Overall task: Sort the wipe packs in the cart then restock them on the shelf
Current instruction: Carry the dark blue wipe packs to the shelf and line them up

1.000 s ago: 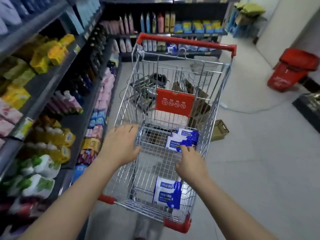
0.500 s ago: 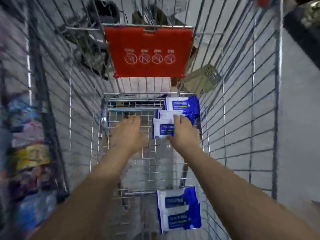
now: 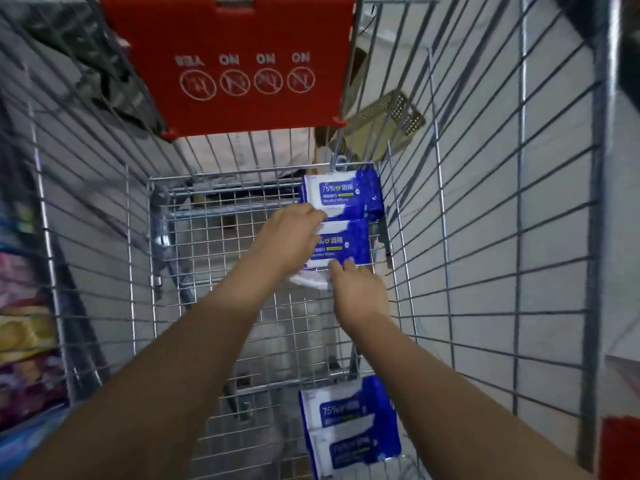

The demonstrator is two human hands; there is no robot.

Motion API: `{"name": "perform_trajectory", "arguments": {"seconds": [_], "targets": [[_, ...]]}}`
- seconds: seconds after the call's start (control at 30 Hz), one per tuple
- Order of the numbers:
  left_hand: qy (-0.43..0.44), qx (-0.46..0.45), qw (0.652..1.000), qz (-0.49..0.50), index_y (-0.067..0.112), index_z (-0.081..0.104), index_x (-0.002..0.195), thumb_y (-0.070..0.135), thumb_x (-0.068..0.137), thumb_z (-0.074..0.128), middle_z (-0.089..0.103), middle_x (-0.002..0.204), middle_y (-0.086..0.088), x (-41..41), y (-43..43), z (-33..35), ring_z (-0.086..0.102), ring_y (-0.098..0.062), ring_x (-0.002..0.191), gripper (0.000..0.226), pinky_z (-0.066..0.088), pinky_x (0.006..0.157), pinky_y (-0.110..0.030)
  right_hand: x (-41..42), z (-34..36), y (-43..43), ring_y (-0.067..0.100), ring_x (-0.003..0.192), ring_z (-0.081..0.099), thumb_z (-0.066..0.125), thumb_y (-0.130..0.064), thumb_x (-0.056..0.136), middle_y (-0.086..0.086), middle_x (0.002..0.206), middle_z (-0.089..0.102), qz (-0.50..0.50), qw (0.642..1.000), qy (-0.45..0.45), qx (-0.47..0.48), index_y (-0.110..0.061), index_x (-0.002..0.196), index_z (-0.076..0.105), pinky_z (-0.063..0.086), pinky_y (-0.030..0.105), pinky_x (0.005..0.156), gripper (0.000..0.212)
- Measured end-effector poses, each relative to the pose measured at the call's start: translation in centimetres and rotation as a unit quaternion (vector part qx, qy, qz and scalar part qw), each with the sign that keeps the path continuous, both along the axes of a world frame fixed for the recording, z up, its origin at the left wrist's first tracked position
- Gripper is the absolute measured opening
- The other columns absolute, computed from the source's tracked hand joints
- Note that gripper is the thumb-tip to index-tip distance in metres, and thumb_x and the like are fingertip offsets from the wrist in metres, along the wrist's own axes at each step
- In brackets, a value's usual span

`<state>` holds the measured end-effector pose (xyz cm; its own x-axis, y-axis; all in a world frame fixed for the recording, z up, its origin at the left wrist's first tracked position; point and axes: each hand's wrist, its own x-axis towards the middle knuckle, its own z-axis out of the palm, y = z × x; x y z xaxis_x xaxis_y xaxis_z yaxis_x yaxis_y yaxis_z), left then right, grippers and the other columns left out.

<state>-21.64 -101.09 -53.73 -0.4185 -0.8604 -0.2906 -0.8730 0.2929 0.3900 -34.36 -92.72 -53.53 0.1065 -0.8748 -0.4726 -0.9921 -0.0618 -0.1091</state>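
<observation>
I look down into a wire shopping cart [image 3: 485, 237]. Blue and white wipe packs lie in its far right corner: one against the end wall [image 3: 346, 192], one just in front of it [image 3: 346, 244]. A white pack edge [image 3: 306, 281] shows beneath my hands. My left hand [image 3: 287, 240] curls over the left edge of the middle pack. My right hand [image 3: 358, 292] grips that pack's near edge with curled fingertips. Two more wipe packs [image 3: 349, 427] lie overlapped near me on the cart floor.
The red child-seat flap [image 3: 242, 64] hangs at the cart's far end. Shelves with colourful goods [image 3: 24, 334] run along the left, outside the wire. A beige perforated basket [image 3: 391, 112] sits on the floor beyond the cart. The left half of the cart floor holds nothing.
My head has dropped deeper into the cart. My left hand has crossed right onto the packs in the far corner, and my right hand has slid to the near edge of the middle pack.
</observation>
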Motion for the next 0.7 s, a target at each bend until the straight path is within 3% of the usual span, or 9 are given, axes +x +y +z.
{"name": "perform_trajectory", "arguments": {"seconds": [0.1,0.23,0.37,0.5,0.63,0.7], "targets": [[-0.078,0.067,0.994,-0.040,0.014,0.048,0.128,0.033,0.080,0.072,0.049,0.125,-0.007,-1.4,-1.2,-0.9,0.047,-0.026,0.118,0.057,0.040,0.097,-0.039,-0.6,-0.2,1.5,0.029,0.115,0.049,0.045,-0.014,0.096,0.010,0.131,0.049,-0.020,1.000,-0.009,0.004,-0.012,0.133,0.040,0.041,0.035,0.086,0.037],[-0.134,0.098,0.986,-0.019,0.012,0.051,0.126,0.031,0.077,0.076,0.046,0.127,-0.010,-2.1,-1.6,-1.4,0.042,-0.028,0.121,0.059,0.035,0.100,-0.041,-1.1,0.5,2.5,0.029,0.100,0.057,0.045,-0.023,0.098,0.007,0.119,0.058,-0.099,0.991,-0.085,0.005,-0.014,0.121,0.051,0.043,0.034,0.074,0.025],[0.000,0.172,0.981,0.087,0.013,0.053,0.109,0.012,0.082,0.069,0.056,0.120,-0.012,-1.4,-0.6,-0.1,0.054,-0.030,0.109,0.032,0.037,0.077,-0.028,-1.9,2.8,2.9,0.030,0.094,0.061,0.049,-0.021,0.095,0.007,0.103,0.066,-0.221,0.963,-0.154,0.005,-0.019,0.112,0.060,0.041,0.031,0.067,0.020],[0.107,0.170,0.962,0.184,0.016,0.040,0.130,0.005,0.085,0.061,0.060,0.121,-0.010,1.5,1.0,5.0,0.060,-0.028,0.100,0.051,0.046,0.079,-0.031,-3.2,7.0,3.2,0.030,0.094,0.062,0.055,-0.013,0.088,0.007,0.100,0.069,-0.280,0.933,-0.223,-0.014,-0.020,0.109,0.063,0.050,0.033,0.076,0.023],[0.216,0.148,0.927,0.270,0.020,0.036,0.129,-0.009,0.085,0.054,0.057,0.120,-0.004,5.4,3.5,13.4,0.057,-0.019,0.092,0.055,0.048,0.072,-0.026,-4.1,13.1,3.2,0.023,0.096,0.062,0.061,-0.012,0.087,0.001,0.099,0.066,-0.267,0.916,-0.298,-0.016,-0.020,0.112,0.066,0.048,0.028,0.082,0.027],[0.271,0.131,0.903,0.308,0.025,0.033,0.127,-0.015,0.085,0.049,0.058,0.116,-0.009,6.8,5.5,18.7,0.062,-0.012,0.082,0.061,0.052,0.070,-0.027,-4.1,16.8,3.0,0.021,0.094,0.064,0.065,-0.008,0.083,-0.001,0.095,0.066,-0.238,0.904,-0.356,-0.017,-0.017,0.106,0.069,0.050,0.030,0.086,0.025]]}}
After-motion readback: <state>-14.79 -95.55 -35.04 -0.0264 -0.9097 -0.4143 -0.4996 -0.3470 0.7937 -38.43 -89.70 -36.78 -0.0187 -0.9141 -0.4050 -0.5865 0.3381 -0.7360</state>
